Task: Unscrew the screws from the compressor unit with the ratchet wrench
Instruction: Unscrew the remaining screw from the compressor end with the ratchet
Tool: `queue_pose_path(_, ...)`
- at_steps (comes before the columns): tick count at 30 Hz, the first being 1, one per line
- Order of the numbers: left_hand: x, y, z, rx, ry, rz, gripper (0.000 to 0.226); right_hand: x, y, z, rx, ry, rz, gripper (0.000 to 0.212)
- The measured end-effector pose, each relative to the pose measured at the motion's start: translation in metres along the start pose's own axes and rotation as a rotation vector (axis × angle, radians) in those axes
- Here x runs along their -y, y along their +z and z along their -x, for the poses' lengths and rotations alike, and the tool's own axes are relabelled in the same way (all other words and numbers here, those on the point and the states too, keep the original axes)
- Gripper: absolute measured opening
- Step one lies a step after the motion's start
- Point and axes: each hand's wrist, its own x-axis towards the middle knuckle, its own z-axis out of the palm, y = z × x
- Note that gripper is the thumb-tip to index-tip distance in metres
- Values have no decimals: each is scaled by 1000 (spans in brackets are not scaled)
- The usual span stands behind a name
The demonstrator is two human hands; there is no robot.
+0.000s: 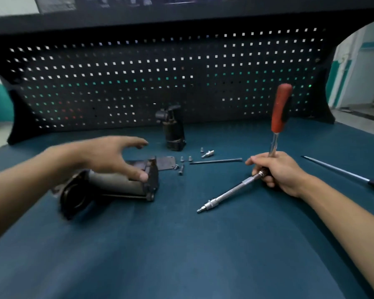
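The compressor unit (108,186), a dark cylinder with a round flange at its near end, lies on its side on the blue mat at centre left. My left hand (110,157) hovers over it with fingers spread and relaxed, the thumb near its far end plate. My right hand (274,171) grips the head of the ratchet wrench (280,108), whose red handle points up. A long silver extension bar (229,193) runs from the hand down to the left, its tip on the mat. Several loose screws (183,164) lie beside a flat plate (165,162).
A dark upright part (174,130) stands near the pegboard (160,78) at the back. A long thin rod (215,161) and a small silver fitting (207,153) lie mid-table. A yellow-handled screwdriver (350,174) lies at the right edge.
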Motion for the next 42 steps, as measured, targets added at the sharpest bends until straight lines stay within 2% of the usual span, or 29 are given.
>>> queue_pose_path(3, 5, 44, 16, -165, 80, -7, 119, -2, 0, -2, -17, 4, 4, 21)
queue_pose_path(5, 5, 69, 20, -393, 110, -69, 102, -2, 6, -1, -13, 0, 8, 22)
queue_pose_path(8, 5, 82, 14, -678, 137, 7, 70, -1, 11, 1, -14, -16, -2, 22)
queue_pose_path(10, 5, 82, 8, -776, 151, 11, 59, 0, 12, 2, -13, -24, -1, 22)
queue_pose_path(12, 5, 81, 2, -804, 186, -53, 56, 2, 11, 2, -16, -27, -1, 22)
queue_pose_path(16, 10, 76, -3, -724, 193, -187, 64, 4, 8, 1, -14, -33, 5, 23)
queue_pose_path(20, 6, 73, -5, -711, 138, -165, 61, 3, 9, 1, -7, -30, 7, 23)
queue_pose_path(24, -1, 65, -8, -605, 165, -207, 61, -2, 9, 3, -10, -22, 2, 23)
queue_pose_path(28, -12, 39, -19, -364, 188, -161, 51, 8, 11, 3, -8, -31, 1, 23)
queue_pose_path(32, -26, 34, -34, -102, 97, -95, 55, 5, 11, 6, -7, -37, -5, 23)
queue_pose_path(37, -33, 34, -43, 169, 38, 24, 42, 5, 10, 7, -10, -28, -7, 24)
queue_pose_path(39, -33, 32, -41, 154, 40, 57, 48, 7, 11, 7, -6, -31, -9, 24)
queue_pose_path(42, -37, 27, -35, 65, 43, 44, 71, 7, 7, 7, -22, -36, -2, 24)
